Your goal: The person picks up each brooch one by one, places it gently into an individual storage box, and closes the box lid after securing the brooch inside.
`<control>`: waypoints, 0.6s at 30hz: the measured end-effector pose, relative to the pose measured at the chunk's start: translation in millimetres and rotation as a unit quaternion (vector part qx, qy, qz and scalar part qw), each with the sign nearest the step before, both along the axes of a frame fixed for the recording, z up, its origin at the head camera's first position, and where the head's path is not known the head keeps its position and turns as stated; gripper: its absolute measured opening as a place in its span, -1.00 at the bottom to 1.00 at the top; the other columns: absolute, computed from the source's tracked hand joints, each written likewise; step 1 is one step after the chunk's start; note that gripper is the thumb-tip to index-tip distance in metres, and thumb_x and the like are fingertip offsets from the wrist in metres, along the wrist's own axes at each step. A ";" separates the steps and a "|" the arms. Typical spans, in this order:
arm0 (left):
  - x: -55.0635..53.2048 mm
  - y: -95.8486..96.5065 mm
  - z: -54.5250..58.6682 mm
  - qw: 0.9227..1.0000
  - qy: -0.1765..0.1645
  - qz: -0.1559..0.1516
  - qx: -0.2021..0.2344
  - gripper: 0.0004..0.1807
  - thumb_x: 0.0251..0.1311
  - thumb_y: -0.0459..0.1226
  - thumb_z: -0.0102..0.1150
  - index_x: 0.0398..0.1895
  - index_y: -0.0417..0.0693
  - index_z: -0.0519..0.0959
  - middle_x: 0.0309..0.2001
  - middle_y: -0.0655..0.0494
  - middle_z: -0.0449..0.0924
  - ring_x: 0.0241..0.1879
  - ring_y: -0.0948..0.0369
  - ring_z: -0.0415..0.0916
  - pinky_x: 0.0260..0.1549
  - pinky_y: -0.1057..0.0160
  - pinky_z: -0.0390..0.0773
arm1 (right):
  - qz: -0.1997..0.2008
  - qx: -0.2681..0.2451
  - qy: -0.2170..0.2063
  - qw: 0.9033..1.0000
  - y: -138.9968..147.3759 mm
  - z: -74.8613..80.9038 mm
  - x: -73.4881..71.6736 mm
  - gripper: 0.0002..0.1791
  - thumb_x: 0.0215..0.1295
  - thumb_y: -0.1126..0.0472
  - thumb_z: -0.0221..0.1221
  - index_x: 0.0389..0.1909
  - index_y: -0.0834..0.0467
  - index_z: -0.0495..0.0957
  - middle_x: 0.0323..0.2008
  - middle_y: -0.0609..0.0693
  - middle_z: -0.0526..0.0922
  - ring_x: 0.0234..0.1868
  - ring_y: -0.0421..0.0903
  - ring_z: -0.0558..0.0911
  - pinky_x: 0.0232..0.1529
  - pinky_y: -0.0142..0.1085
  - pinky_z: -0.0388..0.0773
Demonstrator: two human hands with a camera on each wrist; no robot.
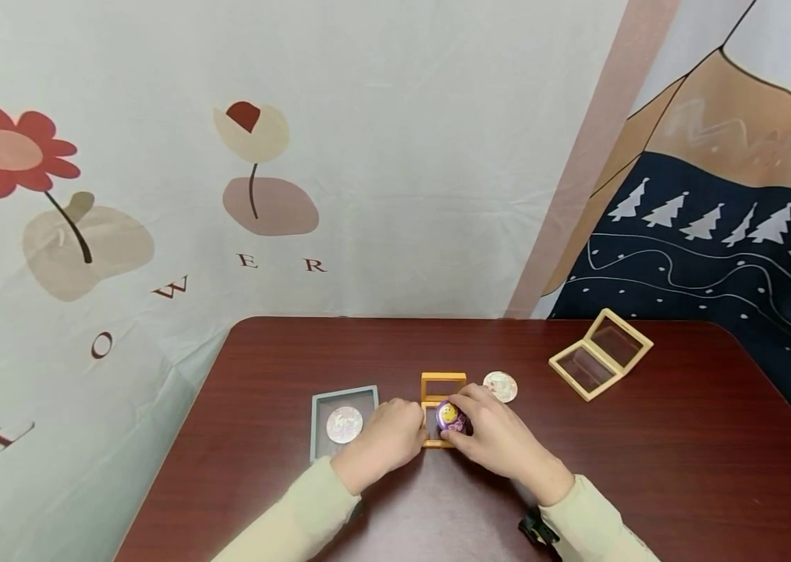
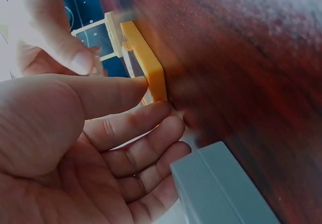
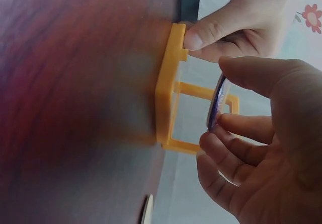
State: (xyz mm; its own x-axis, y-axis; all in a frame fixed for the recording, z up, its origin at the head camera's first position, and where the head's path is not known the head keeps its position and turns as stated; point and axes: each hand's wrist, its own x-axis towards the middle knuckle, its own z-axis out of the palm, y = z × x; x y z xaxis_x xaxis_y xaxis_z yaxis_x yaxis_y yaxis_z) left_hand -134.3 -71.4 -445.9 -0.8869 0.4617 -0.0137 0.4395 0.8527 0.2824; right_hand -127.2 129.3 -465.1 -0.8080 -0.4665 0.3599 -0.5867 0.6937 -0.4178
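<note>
A small orange-yellow display frame (image 1: 443, 376) with clear windows lies opened on the table, its lid tilted up at the back. At its left edge, my left hand (image 1: 387, 437) pinches the rim between thumb and index finger, the other fingers curled beneath in the left wrist view. My right hand (image 1: 502, 439) holds a round purple badge (image 1: 450, 416) with a yellow cartoon figure by its edges, thumb on one side and fingertips on the other. In the right wrist view the badge (image 3: 217, 103) is tilted close over the frame's lower half (image 3: 167, 85).
Left of my left hand lies a grey-blue frame (image 1: 312, 429) with a pale round badge (image 1: 344, 425) on its window. Behind my right hand is another pale disc (image 1: 501, 386). A beige frame (image 1: 604, 357) stands opened at the back right. A printed cloth (image 1: 402, 195) hangs behind the table.
</note>
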 end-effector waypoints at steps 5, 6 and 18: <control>0.7 -0.8 -0.3 1.000 -0.012 0.007 0.001 -0.61 0.21 -0.33 0.36 -0.73 0.01 0.45 -0.61 0.10 0.53 -0.59 0.15 0.48 -0.49 0.10 0.53 | 0.012 0.035 -0.010 0.999 -4.1 -4.9 -2.4 -0.53 0.14 0.17 0.52 0.02 0.30 0.68 -0.09 0.00 0.63 -0.10 -0.14 0.58 -0.10 -0.23 0.59; 0.9 -1.1 -0.4 1.000 -0.016 0.009 0.002 -0.61 0.22 -0.34 0.35 -0.73 0.01 0.44 -0.61 0.11 0.52 -0.59 0.16 0.47 -0.50 0.11 0.53 | 0.015 0.041 -0.014 0.999 -4.8 -5.1 -2.5 -0.52 0.16 0.16 0.52 0.03 0.31 0.67 -0.08 0.01 0.63 -0.08 -0.13 0.58 -0.08 -0.22 0.59; 2.8 -1.9 1.1 1.000 -0.010 0.010 0.005 -0.60 0.18 -0.34 0.38 -0.74 0.00 0.43 -0.62 0.09 0.50 -0.60 0.15 0.47 -0.53 0.10 0.51 | 0.027 0.081 -0.032 0.996 -8.5 -2.5 -6.4 -0.58 0.21 0.12 0.51 -0.03 0.30 0.69 -0.10 0.03 0.64 -0.09 -0.07 0.59 -0.09 -0.17 0.57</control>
